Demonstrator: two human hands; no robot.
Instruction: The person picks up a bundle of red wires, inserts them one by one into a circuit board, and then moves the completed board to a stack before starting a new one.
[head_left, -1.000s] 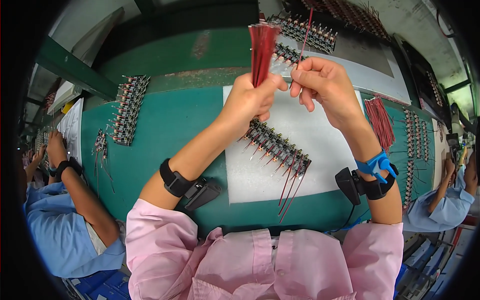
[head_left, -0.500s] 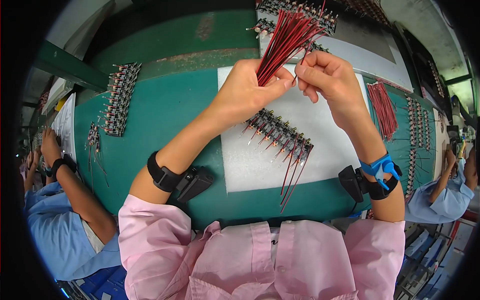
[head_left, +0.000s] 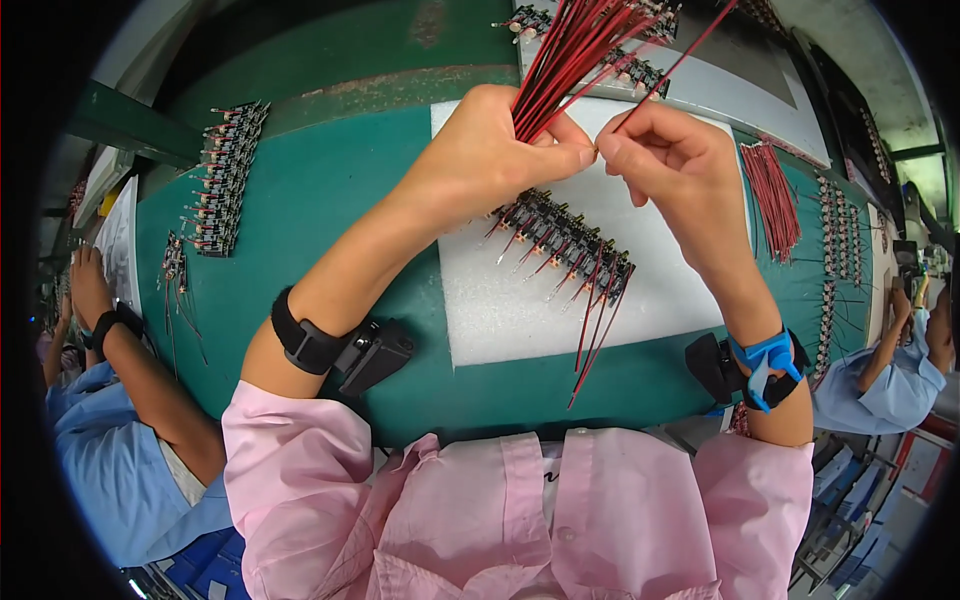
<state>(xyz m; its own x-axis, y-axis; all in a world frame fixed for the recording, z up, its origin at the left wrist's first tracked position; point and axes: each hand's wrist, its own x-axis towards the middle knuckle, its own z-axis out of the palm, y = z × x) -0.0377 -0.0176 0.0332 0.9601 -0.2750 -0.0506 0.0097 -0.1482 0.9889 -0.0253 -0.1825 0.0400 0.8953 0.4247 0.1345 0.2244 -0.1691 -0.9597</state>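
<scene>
Clasping red wire bundle (head_left: 560,70) in left hand (head_left: 490,140), over far edge of white sheet (head_left: 490,325); pinching one wire (head_left: 688,50) in right hand (head_left: 680,155), now slanted farther right than before; leaving green mat (head_left: 300,200) between left forearm (head_left: 375,250) and board row (head_left: 222,185).

Forearms (head_left: 365,240) angle inward, left grip (head_left: 490,145) curled just beside the pinched right grip (head_left: 685,165).

A hand could slide over the green tabletop (head_left: 325,175) between the left stack of circuit boards (head_left: 226,180) and the left forearm (head_left: 375,255). The left hand (head_left: 490,140), right hand (head_left: 680,155) and bunch of red wires (head_left: 565,65) block the white foam sheet's (head_left: 680,300) far side.
</scene>
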